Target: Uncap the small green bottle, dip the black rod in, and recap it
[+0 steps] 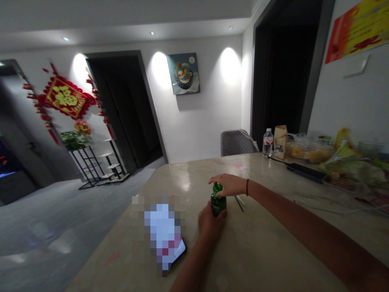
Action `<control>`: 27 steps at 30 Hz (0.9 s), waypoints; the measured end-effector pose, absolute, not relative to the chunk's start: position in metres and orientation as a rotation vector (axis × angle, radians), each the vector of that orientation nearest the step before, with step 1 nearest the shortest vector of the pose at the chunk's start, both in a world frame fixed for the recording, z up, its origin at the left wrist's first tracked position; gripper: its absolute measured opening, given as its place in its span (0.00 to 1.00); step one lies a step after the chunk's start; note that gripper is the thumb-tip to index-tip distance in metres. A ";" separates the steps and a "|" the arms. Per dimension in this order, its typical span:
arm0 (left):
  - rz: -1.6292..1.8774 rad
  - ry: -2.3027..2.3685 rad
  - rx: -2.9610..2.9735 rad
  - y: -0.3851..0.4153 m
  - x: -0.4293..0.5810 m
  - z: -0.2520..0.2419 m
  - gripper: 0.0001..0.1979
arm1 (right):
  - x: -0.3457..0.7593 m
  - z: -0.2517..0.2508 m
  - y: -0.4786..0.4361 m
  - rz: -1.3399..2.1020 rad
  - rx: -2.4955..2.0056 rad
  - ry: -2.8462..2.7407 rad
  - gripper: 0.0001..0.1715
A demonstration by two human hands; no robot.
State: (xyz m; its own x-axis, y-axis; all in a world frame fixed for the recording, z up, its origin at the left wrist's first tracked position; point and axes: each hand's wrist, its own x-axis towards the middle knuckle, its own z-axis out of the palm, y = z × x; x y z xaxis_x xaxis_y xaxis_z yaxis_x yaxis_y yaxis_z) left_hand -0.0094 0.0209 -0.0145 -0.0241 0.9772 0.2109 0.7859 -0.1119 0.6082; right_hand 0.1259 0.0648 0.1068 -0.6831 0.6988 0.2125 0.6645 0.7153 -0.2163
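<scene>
A small dark-green bottle [219,205] stands upright on the table, glossy and brighter green near its top. My left hand [209,223] is wrapped round its lower part, thumb and fingers on either side. From above and the right, my right hand [229,185] reaches over with its fingers curled about the bottle's top. Those fingers partly hide the top, so I cannot make out a cap. Close by on the right lie a thin dark stick [239,204] and a short white piece [241,199]. A phone [180,252], mostly blurred out, rests left of my left forearm.
The pale table [194,174] has its left edge beyond the phone. At the far right are a water bottle [268,142], a paper bag [280,142], a black power strip [306,172] and plastic-wrapped food [310,151]. A grey chair [237,142] stands behind.
</scene>
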 end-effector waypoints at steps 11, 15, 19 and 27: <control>0.835 1.853 1.941 0.020 -0.008 -0.011 0.25 | 0.124 0.108 0.062 0.056 -1.266 -2.623 0.29; 0.879 1.847 1.959 0.019 -0.009 -0.012 0.25 | 0.128 0.111 0.061 0.178 -1.102 -2.778 0.38; 0.856 1.856 1.959 0.018 -0.009 -0.011 0.25 | 0.133 0.117 0.062 0.205 -1.227 -2.781 0.44; 0.901 1.841 1.939 0.018 -0.009 -0.011 0.25 | 0.135 0.116 0.064 0.226 -1.160 -2.753 0.44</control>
